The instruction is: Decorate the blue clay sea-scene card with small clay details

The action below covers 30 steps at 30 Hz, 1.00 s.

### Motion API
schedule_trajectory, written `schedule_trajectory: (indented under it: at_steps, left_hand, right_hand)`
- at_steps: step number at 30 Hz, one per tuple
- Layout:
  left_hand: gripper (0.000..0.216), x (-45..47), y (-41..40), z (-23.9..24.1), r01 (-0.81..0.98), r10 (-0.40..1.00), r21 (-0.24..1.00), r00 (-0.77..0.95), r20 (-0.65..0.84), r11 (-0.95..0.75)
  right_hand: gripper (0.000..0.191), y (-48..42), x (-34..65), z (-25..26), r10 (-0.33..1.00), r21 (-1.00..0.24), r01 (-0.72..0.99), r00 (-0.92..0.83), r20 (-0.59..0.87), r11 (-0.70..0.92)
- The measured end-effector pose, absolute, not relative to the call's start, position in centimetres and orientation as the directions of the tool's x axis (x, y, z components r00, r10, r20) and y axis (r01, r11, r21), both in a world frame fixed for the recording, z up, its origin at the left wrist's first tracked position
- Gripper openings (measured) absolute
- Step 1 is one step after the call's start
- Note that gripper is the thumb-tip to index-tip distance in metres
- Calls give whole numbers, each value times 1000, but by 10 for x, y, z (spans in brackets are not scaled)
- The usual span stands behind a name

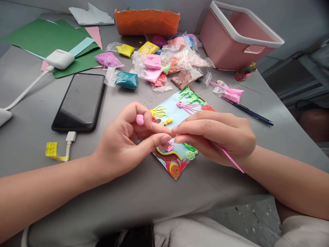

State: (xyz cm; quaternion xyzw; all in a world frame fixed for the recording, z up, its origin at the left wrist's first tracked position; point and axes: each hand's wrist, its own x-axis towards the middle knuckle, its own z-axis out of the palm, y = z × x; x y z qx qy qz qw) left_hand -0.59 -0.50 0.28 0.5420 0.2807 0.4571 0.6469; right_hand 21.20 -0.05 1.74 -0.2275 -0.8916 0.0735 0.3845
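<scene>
Curled fingers of my left hand hold a small lump of pink clay. Its index finger and thumb reach toward my right fingertips, and anything tiny between them is hidden. My right hand is closed, its fingertips pinched and meeting the left index tip. A thin pink stick-like tool pokes out below the right palm. Beneath both hands lies a light blue card with clay sea shapes: a pink octopus, green weeds, red coral and a brown-and-yellow round piece.
Several bagged clays lie behind the card, near an orange container and a pink basket. At left are a phone with its cable, a white earphone case and green paper. A dark pen lies right.
</scene>
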Motion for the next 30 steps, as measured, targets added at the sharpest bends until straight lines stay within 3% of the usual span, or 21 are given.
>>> schedule_trajectory:
  at_steps: [4, 18, 21, 23, 24, 27, 30]
  left_hand:
    - [41, -5, -3, 4, -301, 898, 953, 426, 108, 28]
    - [48, -4, 1, 8, -267, 888, 961, 456, 65, 67]
    - [48, -5, 1, 6, -245, 901, 969, 427, 77, 34]
    - [48, -5, 1, 5, -231, 908, 973, 410, 83, 15]
    - [48, -6, 1, 5, -221, 911, 975, 404, 81, 11]
    - [49, -6, 1, 4, -181, 917, 983, 395, 59, 15]
    - [53, -6, 1, 5, -157, 917, 987, 397, 39, 26]
  right_hand:
    - [13, -3, 213, 19, 443, -272, 356, -613, 654, 894]
    - [10, -6, 209, 13, 401, -225, 346, -612, 682, 911]
    - [41, -3, 208, 12, 377, -180, 395, -508, 774, 901]
    - [61, -2, 210, 13, 420, -225, 447, -406, 812, 866]
    - [63, -2, 211, 14, 473, -266, 472, -401, 784, 841]
    - [50, -5, 217, 19, 404, -282, 337, -382, 831, 898]
    - [32, -11, 219, 24, 496, -364, 345, -482, 722, 865]
